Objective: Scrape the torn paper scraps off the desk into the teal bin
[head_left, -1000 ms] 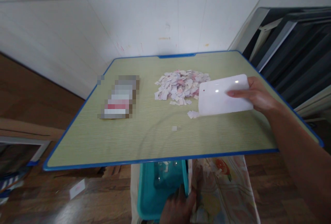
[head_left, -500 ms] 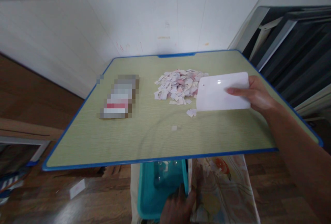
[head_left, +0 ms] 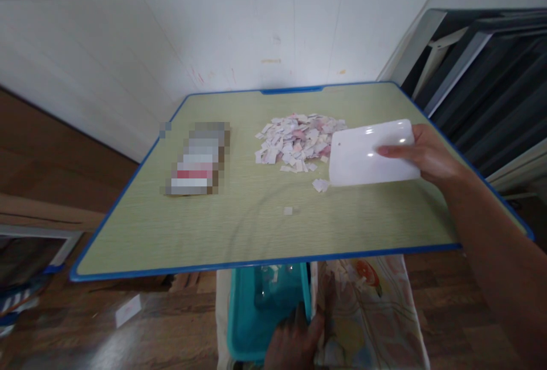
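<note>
A white plastic scraper (head_left: 359, 165) with a small hole near one corner is in my right hand (head_left: 427, 153), the thumb lying flat across its face. Its left edge stands at the right side of a pile of small paper scraps (head_left: 294, 142) on the light green table. Just below that edge lies a small clump of scraps (head_left: 320, 185), and a single scrap (head_left: 288, 211) sits nearer the front. Below the table's front edge my left hand (head_left: 293, 338) grips the right rim of a teal plastic tub (head_left: 248, 330).
A pixelated flat item (head_left: 196, 159) lies on the left of the blue-edged table (head_left: 171, 233). The patterned cloth (head_left: 367, 313) under the tub carries more scraps. Dark panels (head_left: 504, 79) lean at the right; a paper piece (head_left: 128, 310) lies on the floor.
My right hand has shifted the scraper slightly to the right, tilting its face a little. A small clump of scraps has moved slightly right too. My left hand stays at the tub.
</note>
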`<state>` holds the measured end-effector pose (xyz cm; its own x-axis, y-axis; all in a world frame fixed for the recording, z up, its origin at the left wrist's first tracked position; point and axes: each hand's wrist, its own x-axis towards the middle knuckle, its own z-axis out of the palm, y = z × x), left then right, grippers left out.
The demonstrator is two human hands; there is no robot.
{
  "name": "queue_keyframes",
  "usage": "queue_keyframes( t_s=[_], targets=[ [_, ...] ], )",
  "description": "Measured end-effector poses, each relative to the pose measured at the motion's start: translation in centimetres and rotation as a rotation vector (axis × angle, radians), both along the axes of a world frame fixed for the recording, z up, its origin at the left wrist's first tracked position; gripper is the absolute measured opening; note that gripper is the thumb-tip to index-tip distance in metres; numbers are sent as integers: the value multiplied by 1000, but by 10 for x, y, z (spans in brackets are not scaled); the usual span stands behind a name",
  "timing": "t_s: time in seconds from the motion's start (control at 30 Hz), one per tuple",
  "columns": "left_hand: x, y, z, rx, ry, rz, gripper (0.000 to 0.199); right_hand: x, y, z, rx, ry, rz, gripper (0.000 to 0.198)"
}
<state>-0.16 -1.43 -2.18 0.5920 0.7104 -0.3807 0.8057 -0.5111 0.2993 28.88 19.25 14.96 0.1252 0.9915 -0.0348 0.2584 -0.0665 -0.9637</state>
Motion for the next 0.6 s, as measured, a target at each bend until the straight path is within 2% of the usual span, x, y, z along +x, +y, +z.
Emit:
queue_keyframes(
  t_s=[0.1, 0.3, 0.6],
  targets=[
    [1, 1, 0, 16, 19, 2, 57, 1, -1, 1, -21, -23, 14, 19],
    [-2, 0, -3, -8, -23, 21, 67, -2, 0, 1, 34, 0, -32, 20],
    [-2, 0, 0, 16, -14, 5, 71, -2, -2, 1, 12, 6, -11, 20]
  ],
)
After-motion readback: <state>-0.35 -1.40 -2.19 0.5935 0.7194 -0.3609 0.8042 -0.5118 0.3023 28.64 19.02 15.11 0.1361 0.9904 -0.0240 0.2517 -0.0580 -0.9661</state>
